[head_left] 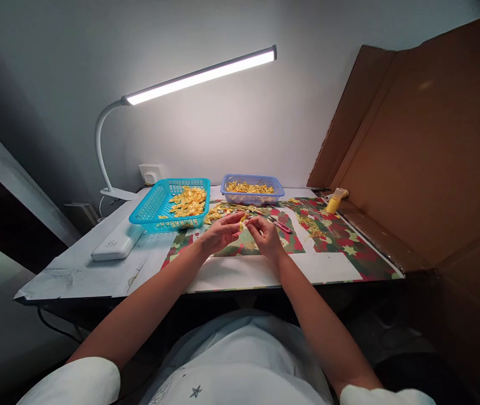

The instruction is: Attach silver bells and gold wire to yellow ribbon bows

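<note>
My left hand point(222, 232) holds a small yellow piece point(243, 221) between thumb and fingers, above the patterned sheet on the table. Close beside it, my right hand point(264, 232) is pinched at the piece's right side; what its fingertips grip is too small to name. Loose golden pieces point(223, 210) lie just behind my hands. A turquoise basket point(149, 206) with yellow petal-like pieces point(189, 201) stands at the back left. Behind my hands is a blue-purple basket point(253, 198) of smaller golden pieces. A pink-handled tool point(282, 226) lies right of my right hand.
A white box-like device point(117, 241) lies on the table's left part. Behind it stands a lit lamp point(202, 76). Thin golden strands point(311, 226) and a yellow bottle point(334, 201) are at the right, beside a tall cardboard panel point(425, 140).
</note>
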Available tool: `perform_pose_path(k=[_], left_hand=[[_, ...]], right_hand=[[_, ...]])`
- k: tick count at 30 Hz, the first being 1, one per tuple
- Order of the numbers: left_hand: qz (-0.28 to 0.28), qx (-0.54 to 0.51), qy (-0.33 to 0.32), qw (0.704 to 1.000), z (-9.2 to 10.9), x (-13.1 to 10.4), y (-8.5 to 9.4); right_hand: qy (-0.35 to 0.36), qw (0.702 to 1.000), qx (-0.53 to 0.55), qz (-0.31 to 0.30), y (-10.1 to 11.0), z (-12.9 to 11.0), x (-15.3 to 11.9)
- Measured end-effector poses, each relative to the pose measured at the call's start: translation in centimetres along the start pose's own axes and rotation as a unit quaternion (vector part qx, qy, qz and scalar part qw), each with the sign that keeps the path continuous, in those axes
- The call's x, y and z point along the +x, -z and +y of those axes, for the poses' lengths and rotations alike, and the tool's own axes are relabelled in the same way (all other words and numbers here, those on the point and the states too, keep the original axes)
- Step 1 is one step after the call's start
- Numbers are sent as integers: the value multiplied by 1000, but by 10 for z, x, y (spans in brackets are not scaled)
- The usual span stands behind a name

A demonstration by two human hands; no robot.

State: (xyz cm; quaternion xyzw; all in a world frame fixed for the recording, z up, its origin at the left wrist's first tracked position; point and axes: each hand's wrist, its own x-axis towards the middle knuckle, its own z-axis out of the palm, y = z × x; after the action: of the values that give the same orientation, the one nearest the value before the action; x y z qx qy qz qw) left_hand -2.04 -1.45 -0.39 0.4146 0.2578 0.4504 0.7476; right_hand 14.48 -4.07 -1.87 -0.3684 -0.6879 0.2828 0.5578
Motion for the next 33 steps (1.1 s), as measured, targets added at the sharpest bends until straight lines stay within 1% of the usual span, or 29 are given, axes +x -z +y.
perform_pose_path(k=[6,14,21,25,28,33], left_hand=[[-7,2,0,1000,0,0,0],[-27,18,9,999,-2,1,2],[-28,27,1,999,-5,1,1],[-22,36,-12,999,-7,3,1],[-10,46,-35,998,-7,5,1],[10,71,-79,994,-7,6,0]], right_hand=[[6,1000,5,1,0,-1,0],[-6,1000,-5,5,-1,-3,-1],[-21,999,32,-1,-4,-2,0],[-31,998,51,0,-6,-2,1],[-32,998,56,5,-5,-1,1],[-20,999,34,1,-2,4,4]])
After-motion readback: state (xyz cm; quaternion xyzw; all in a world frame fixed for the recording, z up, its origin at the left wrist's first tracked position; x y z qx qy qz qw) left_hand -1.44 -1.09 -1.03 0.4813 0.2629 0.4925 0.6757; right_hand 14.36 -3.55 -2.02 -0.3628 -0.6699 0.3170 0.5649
